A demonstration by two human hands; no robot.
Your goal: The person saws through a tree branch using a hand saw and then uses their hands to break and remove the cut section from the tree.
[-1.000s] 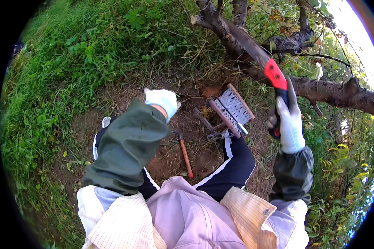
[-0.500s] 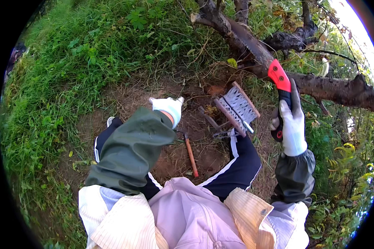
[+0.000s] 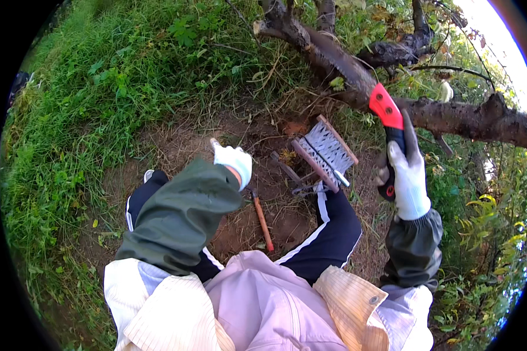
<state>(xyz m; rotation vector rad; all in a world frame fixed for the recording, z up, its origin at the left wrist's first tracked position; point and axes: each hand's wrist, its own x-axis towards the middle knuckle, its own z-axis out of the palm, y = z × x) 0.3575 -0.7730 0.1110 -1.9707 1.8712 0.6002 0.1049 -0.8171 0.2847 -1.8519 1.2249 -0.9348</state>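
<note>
My right hand [image 3: 409,178], in a white glove with a grey, soiled forefinger, is closed around the red and black handle of a pruning saw [image 3: 386,110]. That forefinger lies straight along the grip. The blurred blade runs up and left, over the dark tree trunk [image 3: 319,44]. My left hand [image 3: 234,164], also in a white glove, is curled above bare soil; a small pale tip pokes out at its far left side, and what it holds, if anything, cannot be made out. Near that hand a hammer [image 3: 262,222] with an orange-brown wooden handle rests on the ground.
Right of the hammer, a small folding stool [image 3: 326,146] with a woven grey seat lies by my right leg, a thin dark rod with a pale end across it. A thick branch [image 3: 468,120] stretches to the right. Tall grass [image 3: 117,76] borders the soil.
My left hand has turned slightly, so the pale end at its right side no longer shows. The saw stays in my right hand at the trunk. The whole view has shifted a little.
</note>
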